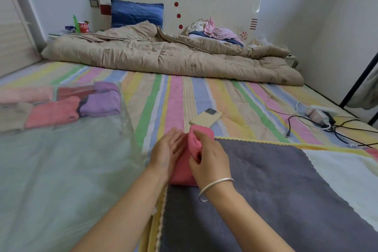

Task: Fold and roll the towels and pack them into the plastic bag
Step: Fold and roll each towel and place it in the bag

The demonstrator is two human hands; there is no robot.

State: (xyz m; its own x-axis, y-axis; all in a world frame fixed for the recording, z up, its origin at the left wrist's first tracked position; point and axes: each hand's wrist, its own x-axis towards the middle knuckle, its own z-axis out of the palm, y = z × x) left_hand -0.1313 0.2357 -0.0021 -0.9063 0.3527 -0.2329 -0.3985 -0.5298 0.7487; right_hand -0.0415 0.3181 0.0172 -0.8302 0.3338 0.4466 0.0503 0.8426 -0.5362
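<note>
Head view: the only view on offer; everything below read from it.
Pink towel (pixel 182 174): part-rolled bundle on the near-left corner of the spread grey towel (pixel 266 190), between both hands, near the phone (pixel 205 117).
Left hand (pixel 167 149): laid flat against the roll's left flank, fingers straight, gripping nothing.
Right hand (pixel 212 163): curled over the top, pinching a loose fold of the pink cloth.
Plastic bag (pixel 61 170): on the bed to the left, with rolled towels (pixel 71 106) already packed at its far end.
Risk, unrolling: likely on any slackening of the pinch before tucking the loose fold; soft cloth, nothing else binding it.
Risk, dragging: possible bunching of the grey towel underneath if pushed along instead of lifted.
Risk, bag: limp film, prone to collapsing at the mouth and snagging the roll on entry.
Hidden: roll's underside and the part behind the right fingers; tightness of winding impossible to judge.
Hard to make out: bag opening, lost in the clear film; number of towels inside, blurred; layers beneath the grey towel, only a yellow edge (pixel 159 210) and a white cloth (pixel 347 170) showing.
</note>
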